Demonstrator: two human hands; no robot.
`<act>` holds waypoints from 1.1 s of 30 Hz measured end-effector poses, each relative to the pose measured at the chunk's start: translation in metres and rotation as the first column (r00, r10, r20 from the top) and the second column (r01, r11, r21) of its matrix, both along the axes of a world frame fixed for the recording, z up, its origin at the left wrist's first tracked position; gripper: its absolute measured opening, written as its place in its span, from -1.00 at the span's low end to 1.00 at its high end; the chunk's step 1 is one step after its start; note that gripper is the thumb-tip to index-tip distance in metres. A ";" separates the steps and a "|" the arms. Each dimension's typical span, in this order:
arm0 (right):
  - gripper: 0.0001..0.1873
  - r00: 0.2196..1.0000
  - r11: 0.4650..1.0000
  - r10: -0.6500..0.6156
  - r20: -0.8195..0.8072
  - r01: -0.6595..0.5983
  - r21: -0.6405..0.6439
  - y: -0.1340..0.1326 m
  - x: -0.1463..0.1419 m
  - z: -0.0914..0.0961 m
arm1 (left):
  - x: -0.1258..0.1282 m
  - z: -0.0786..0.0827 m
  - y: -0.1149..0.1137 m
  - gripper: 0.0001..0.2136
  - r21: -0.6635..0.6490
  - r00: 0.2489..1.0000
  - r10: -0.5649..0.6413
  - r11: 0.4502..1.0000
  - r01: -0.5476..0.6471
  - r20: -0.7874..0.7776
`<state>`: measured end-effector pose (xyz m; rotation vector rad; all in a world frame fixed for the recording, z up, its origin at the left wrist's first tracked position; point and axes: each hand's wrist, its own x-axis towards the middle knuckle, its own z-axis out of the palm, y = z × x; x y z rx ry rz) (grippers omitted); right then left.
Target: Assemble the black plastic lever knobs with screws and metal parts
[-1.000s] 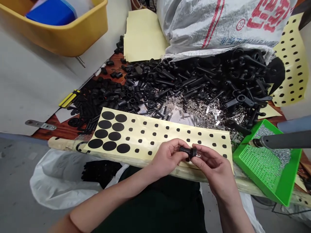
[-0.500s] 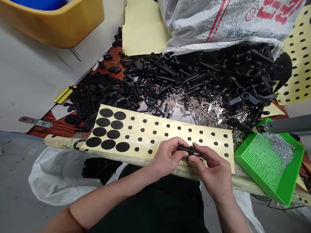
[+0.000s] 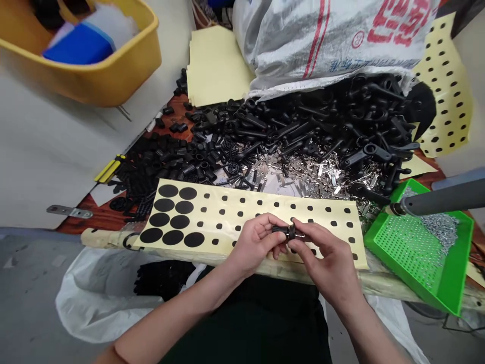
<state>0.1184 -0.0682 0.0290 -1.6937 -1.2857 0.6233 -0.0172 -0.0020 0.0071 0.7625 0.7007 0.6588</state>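
My left hand (image 3: 254, 243) pinches the left end of a small black ribbed plastic part (image 3: 281, 230). From the other side, my right hand (image 3: 326, 253) grips the part's right end between thumb and fingertips. A bit of shiny metal shows at that end, mostly hidden by the fingers. Both hands are just above a yellow sticker sheet (image 3: 223, 222) with large black discs at its left and small black dots across the rest. Behind the sheet lie many thin metal clips (image 3: 322, 169).
Black lever-shaped parts (image 3: 295, 121) and short black caps (image 3: 189, 156) are heaped behind the sheet. A green tray (image 3: 450, 288) of small screws stands right, under a grey bar (image 3: 447, 197). A white sack (image 3: 288, 40) and a yellow bin (image 3: 113, 81) are at the back.
The camera view has shifted, so the bench appears lower and slightly left or right in places. Both hands still hold the black part, and more of it shows between my fingers.
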 end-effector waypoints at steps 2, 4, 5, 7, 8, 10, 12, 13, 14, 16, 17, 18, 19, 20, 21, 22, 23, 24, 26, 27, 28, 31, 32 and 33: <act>-0.69 1.000 0.999 -0.019 0.000 0.019 0.031 0.002 -0.005 0.004 | -0.001 0.001 0.002 -0.69 -0.065 0.997 -0.012 0.998 0.017 0.081; -0.68 0.998 0.997 -0.059 0.002 0.059 0.054 0.003 -0.010 0.006 | -0.002 0.001 0.003 -0.66 -0.114 0.990 -0.014 0.993 0.030 0.139; -0.66 0.997 0.995 -0.081 0.006 0.080 0.062 0.003 -0.013 0.006 | -0.003 0.001 0.004 -0.65 -0.134 0.988 -0.008 0.991 0.030 0.157; -0.62 0.993 0.991 -0.114 0.011 0.113 0.066 0.002 -0.016 0.004 | -0.003 0.001 0.004 -0.65 -0.171 0.983 0.012 0.985 0.020 0.184; -0.59 0.992 0.990 -0.123 0.011 0.122 0.071 0.002 -0.016 0.003 | -0.003 0.001 0.005 -0.66 -0.186 0.980 0.024 0.982 0.013 0.195; -0.57 0.990 0.986 -0.143 0.005 0.142 0.092 0.000 -0.016 0.002 | -0.003 -0.001 0.005 -0.67 -0.200 0.976 0.036 0.980 0.008 0.217; -0.64 0.985 0.978 -0.173 -0.006 0.173 0.121 -0.001 -0.015 0.004 | -0.002 -0.002 0.005 -0.69 -0.189 0.971 0.029 0.982 0.016 0.237; -0.71 0.982 0.973 -0.190 -0.014 0.190 0.131 -0.001 -0.014 0.006 | -0.001 -0.003 0.005 -0.71 -0.179 0.969 0.024 0.984 0.021 0.245; -0.77 0.979 0.969 -0.204 -0.026 0.206 0.135 -0.001 -0.014 0.007 | -0.001 -0.004 0.005 -0.72 -0.171 0.968 0.021 0.985 0.022 0.250; -0.84 0.974 0.968 -0.215 -0.064 0.222 0.121 0.000 -0.014 0.010 | -0.001 -0.005 0.005 -0.73 -0.158 0.968 0.018 0.987 0.022 0.251; -0.85 0.973 0.969 -0.214 -0.089 0.223 0.105 0.001 -0.015 0.011 | -0.001 -0.006 0.005 -0.74 -0.152 0.969 0.016 0.988 0.023 0.246; -0.85 0.969 0.970 -0.219 -0.115 0.229 0.086 0.002 -0.016 0.012 | -0.001 -0.006 0.004 -0.74 -0.145 0.971 0.012 0.989 0.023 0.237; -0.84 0.965 0.969 -0.225 -0.137 0.236 0.068 0.003 -0.016 0.012 | -0.001 -0.005 0.004 -0.73 -0.136 0.975 0.005 0.990 0.027 0.224; -0.84 0.958 0.967 -0.238 -0.159 0.249 0.049 0.004 -0.017 0.012 | -0.001 -0.004 0.004 -0.73 -0.124 0.977 -0.003 0.992 0.030 0.211; -0.82 0.951 0.966 -0.247 -0.184 0.256 0.026 0.005 -0.017 0.012 | -0.001 -0.004 0.003 -0.73 -0.111 0.980 -0.011 0.993 0.034 0.199; -0.81 0.944 0.966 -0.253 -0.214 0.259 0.002 0.005 -0.018 0.011 | -0.001 -0.002 0.003 -0.72 -0.096 0.982 -0.018 0.995 0.036 0.188; -0.80 0.935 0.966 -0.255 -0.246 0.257 -0.023 0.006 -0.017 0.011 | -0.001 -0.001 0.002 -0.70 -0.082 0.984 -0.022 0.996 0.037 0.177; -0.80 0.928 0.968 -0.251 -0.277 0.248 -0.048 0.006 -0.017 0.011 | 0.000 0.000 0.002 -0.67 -0.072 0.986 -0.023 0.997 0.035 0.163; -0.79 0.916 0.970 -0.244 -0.318 0.228 -0.086 0.007 -0.016 0.010 | 0.001 0.002 0.001 -0.57 -0.062 0.991 -0.018 0.998 0.026 0.130; -0.79 0.915 0.970 -0.243 -0.322 0.225 -0.093 0.007 -0.015 0.010 | 0.001 0.002 0.001 -0.53 -0.061 0.993 -0.021 0.998 0.028 0.113; -0.79 0.916 0.969 -0.246 -0.317 0.227 -0.096 0.007 -0.014 0.009 | 0.001 0.002 0.001 -0.53 -0.059 0.995 -0.029 0.998 0.035 0.100; -0.81 0.925 0.970 -0.242 -0.292 0.229 -0.079 0.006 -0.013 0.006 | 0.001 0.001 0.002 -0.65 -0.057 0.994 -0.055 0.997 0.060 0.092; -0.81 0.928 0.972 -0.234 -0.290 0.222 -0.072 0.006 -0.012 0.004 | 0.001 0.000 0.002 -0.68 -0.058 0.994 -0.051 0.997 0.056 0.094; -0.82 0.932 0.975 -0.223 -0.287 0.213 -0.065 0.006 -0.012 0.002 | 0.001 -0.001 0.002 -0.69 -0.057 0.995 -0.039 0.997 0.044 0.095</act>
